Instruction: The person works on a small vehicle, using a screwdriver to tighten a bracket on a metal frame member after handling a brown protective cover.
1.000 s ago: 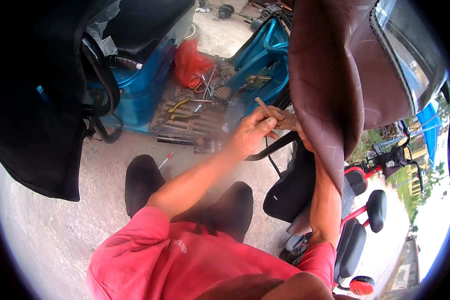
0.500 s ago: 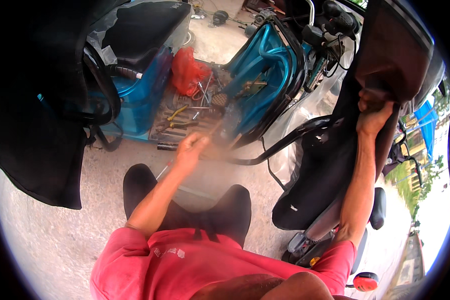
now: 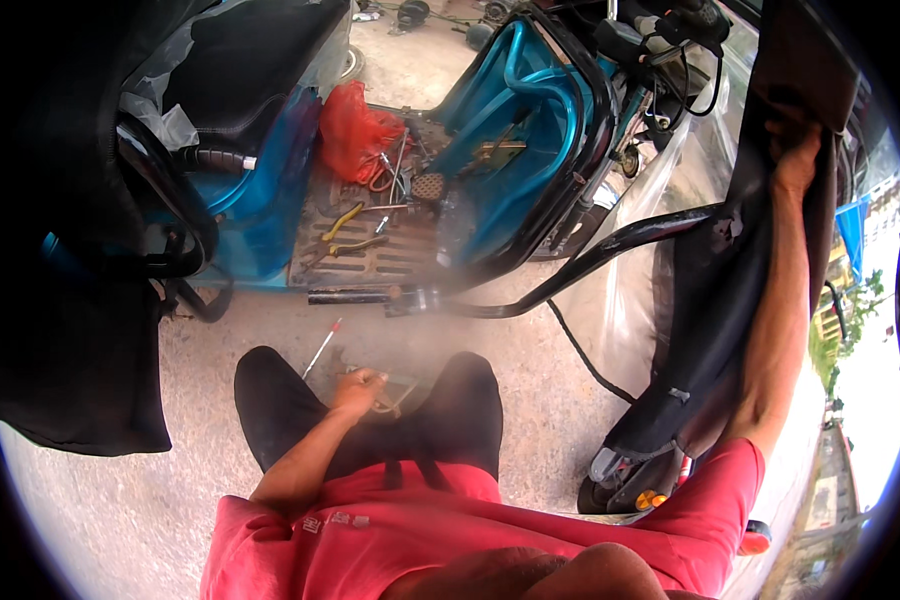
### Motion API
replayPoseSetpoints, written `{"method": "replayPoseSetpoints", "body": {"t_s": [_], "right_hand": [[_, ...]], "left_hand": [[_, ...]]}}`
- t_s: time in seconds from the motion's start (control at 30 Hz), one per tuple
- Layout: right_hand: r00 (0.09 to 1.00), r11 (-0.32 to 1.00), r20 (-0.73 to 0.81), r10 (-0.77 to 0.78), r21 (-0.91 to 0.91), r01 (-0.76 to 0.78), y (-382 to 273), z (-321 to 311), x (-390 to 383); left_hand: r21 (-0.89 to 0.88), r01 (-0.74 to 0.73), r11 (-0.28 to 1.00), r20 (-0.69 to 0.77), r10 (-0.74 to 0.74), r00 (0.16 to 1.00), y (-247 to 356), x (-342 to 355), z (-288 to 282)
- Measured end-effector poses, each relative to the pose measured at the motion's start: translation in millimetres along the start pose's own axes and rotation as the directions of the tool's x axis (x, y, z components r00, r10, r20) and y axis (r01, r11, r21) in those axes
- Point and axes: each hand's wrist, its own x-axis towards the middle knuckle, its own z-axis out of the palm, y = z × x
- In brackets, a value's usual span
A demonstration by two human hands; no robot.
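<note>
My left hand (image 3: 358,392) is low between my knees, fingers curled. A thin, blurred tan shape beside it cannot be made out. My right hand (image 3: 798,155) reaches up at the right, gripping the black cover (image 3: 695,340) near its dark maroon upper part. A bent black metal tube (image 3: 630,238) runs from that cover to the vehicle's floor edge. There it meets a short dark tube end (image 3: 345,296) around a blurred joint. A thin white stick with a red tip (image 3: 322,348) lies on the ground by my left knee.
Yellow-handled pliers (image 3: 342,222), other metal tools and a red plastic bag (image 3: 353,135) lie on the slatted footboard (image 3: 310,262). The blue front shell (image 3: 530,110) stands beyond, and a black seat (image 3: 260,70) is at the left. Another vehicle's wheel (image 3: 598,495) shows beneath the cover.
My left hand has dropped from beside the tube joint to between my knees. My right hand has moved farther up and right, with the black cover shifting too.
</note>
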Motion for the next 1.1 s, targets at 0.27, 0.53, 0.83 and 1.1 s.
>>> {"method": "replayPoseSetpoints", "body": {"t_s": [0.27, 0.53, 0.83, 1.1], "right_hand": [[0.992, 0.998, 0.118, -0.04, -0.041, 0.045, -16.1, 1.0, -14.6], [0.768, 0.514, 0.394, -0.505, -0.578, 0.634, 48.2, -67.5, -24.6], [0.814, 0.51, 0.38, -0.439, -0.64, 0.574, 48.9, -65.5, -33.4], [0.811, 0.485, 0.405, -0.422, -0.655, 0.579, 44.8, -65.4, -32.5]], "left_hand": [[0.535, -0.159, 0.829, -0.018, 0.2, 0.98, -11.2, 12.7, -8.3], [0.347, -0.028, 0.938, 0.003, 0.028, 1.0, 31.4, -10.4, -8.1], [0.391, -0.057, 0.919, 0.07, 0.032, 0.997, -2.9, 4.5, 0.7], [0.566, -0.168, 0.807, 0.122, 0.12, 0.985, -28.8, 27.5, 13.3]]}}
